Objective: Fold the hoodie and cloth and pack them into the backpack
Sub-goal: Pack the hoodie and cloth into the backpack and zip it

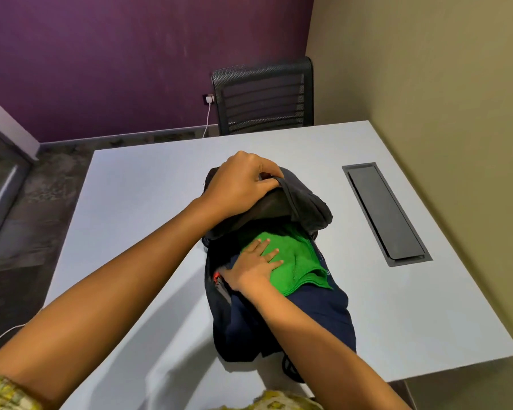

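So closest to me, my right hand is pressed flat, fingers spread, on the green cloth, which sits on the navy hoodie half inside the black backpack lying on the white table. Further out, my left hand is pinching the backpack's flap, holding it up.

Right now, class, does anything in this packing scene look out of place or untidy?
Only slightly: the green cloth and navy hoodie still stick out of the backpack mouth, not fully tucked in. Nothing looks spilled or damaged.
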A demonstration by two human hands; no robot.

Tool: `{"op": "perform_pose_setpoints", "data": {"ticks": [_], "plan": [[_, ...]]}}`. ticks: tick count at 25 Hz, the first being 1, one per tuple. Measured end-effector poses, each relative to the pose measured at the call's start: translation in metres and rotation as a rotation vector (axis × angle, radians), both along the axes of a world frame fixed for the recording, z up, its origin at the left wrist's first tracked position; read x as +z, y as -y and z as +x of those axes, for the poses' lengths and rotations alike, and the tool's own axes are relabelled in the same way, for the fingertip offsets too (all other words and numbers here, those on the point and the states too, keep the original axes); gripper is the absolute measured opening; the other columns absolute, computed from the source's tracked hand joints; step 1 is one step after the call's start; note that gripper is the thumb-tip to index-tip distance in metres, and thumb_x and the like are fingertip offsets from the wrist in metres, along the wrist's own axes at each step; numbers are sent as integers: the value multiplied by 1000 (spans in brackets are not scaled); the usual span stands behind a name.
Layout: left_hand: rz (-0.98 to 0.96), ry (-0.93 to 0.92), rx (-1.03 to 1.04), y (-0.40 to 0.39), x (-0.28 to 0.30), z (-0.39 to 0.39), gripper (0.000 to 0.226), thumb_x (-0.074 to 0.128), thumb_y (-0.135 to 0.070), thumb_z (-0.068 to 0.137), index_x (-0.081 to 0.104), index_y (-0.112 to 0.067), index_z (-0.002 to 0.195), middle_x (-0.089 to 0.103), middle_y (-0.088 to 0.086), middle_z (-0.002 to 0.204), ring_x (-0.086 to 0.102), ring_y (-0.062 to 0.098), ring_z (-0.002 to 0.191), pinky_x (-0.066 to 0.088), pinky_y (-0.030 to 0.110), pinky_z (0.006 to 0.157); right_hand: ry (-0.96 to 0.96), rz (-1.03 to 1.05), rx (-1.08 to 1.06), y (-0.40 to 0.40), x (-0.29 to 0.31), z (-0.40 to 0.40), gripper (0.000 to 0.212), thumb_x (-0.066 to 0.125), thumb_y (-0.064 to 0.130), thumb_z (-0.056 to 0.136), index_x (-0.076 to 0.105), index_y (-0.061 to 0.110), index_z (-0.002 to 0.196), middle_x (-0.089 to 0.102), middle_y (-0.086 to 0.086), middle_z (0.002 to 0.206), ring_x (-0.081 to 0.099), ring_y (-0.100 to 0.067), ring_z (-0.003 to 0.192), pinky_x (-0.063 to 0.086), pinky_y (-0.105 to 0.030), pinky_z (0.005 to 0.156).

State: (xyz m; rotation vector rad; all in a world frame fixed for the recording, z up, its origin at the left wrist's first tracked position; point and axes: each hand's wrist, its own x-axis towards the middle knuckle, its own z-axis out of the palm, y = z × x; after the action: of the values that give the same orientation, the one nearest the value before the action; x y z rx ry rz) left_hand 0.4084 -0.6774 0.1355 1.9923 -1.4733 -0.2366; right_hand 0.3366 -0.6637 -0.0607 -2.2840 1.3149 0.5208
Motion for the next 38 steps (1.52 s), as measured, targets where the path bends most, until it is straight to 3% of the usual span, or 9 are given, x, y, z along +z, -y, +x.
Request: {"op": "perform_pose_setpoints", "data": {"ticks": [4, 9, 12, 18, 19, 21, 25, 32, 38], "plan": [[-24, -49, 10, -7, -5, -1, 14, 68, -23, 89, 80, -23, 95, 77, -3, 87, 68, 16, 76, 56, 38, 75, -51, -94, -46, 1, -40, -5, 95, 51, 44, 99, -10, -8, 151, -7, -29, 162, 5, -60, 145, -11, -85, 94], [-85, -78, -26, -13, -7, -2, 13, 68, -18, 89, 80, -19, 94, 77, -5, 86, 69, 11, 74, 55, 33, 75, -14, -65, 106, 25, -56, -19, 53, 31, 7, 83, 76, 2, 111, 71, -23, 115, 70, -49, 96, 56, -56, 84], [-65, -89, -66, -5, -10, -12, 13, 69, -17, 86, 80, -17, 93, 77, -2, 83, 70, 12, 74, 55, 33, 74, -93, -110, 311, 45, -20, -20, 39, 39, 2, 91, 72, 8, 111, 70, -9, 113, 69, -27, 102, 55, -34, 86], [-177, -163, 13, 16, 5, -18, 11, 71, -13, 83, 81, -16, 88, 77, -3, 80, 69, 7, 73, 54, 24, 70, 604, 114, -121, 71, -10, 33, 22, 50, 20, 100, 61, 20, 120, 61, 13, 118, 47, 5, 102, 35, 5, 78], [-196, -174, 47, 17, 7, -9, 10, 72, -15, 83, 81, -17, 86, 77, -3, 78, 68, 8, 69, 53, 24, 67, 349, 37, -61, 58, -22, 47, 23, 49, 26, 100, 60, 22, 120, 57, 12, 119, 43, 3, 102, 32, 7, 73], [-188, -208, 101, 13, 0, 3, 8, 73, -16, 83, 80, -17, 84, 75, -2, 73, 64, 9, 63, 50, 23, 62, 300, -74, 239, 45, -28, 40, 49, 31, 36, 101, 44, 19, 145, 48, 2, 143, 44, -9, 123, 33, 3, 92], [-125, -227, 117, 8, -17, 6, 7, 73, -16, 84, 80, -19, 84, 71, -1, 68, 58, 12, 59, 45, 25, 59, 394, -222, 530, 52, -25, 27, 67, 30, 54, 97, 34, 20, 154, 32, -10, 161, 24, -34, 149, 15, -56, 121], [-6, -98, 168, 21, -27, 1, 9, 59, -25, 93, 67, -23, 99, 67, -3, 79, 62, 24, 81, 51, 41, 76, 364, -460, -160, 63, -26, -68, 79, 54, 66, 84, 51, 7, 135, 56, -13, 133, 45, -35, 131, 23, -51, 117], [238, -37, -79, 32, -36, -38, 19, 73, -34, 85, 78, -30, 103, 76, -8, 93, 68, 17, 91, 56, 41, 81, 200, -84, -441, 91, -14, -78, 85, 67, 69, 74, 49, 6, 128, 55, -12, 131, 54, -32, 123, 41, -43, 100]]}}
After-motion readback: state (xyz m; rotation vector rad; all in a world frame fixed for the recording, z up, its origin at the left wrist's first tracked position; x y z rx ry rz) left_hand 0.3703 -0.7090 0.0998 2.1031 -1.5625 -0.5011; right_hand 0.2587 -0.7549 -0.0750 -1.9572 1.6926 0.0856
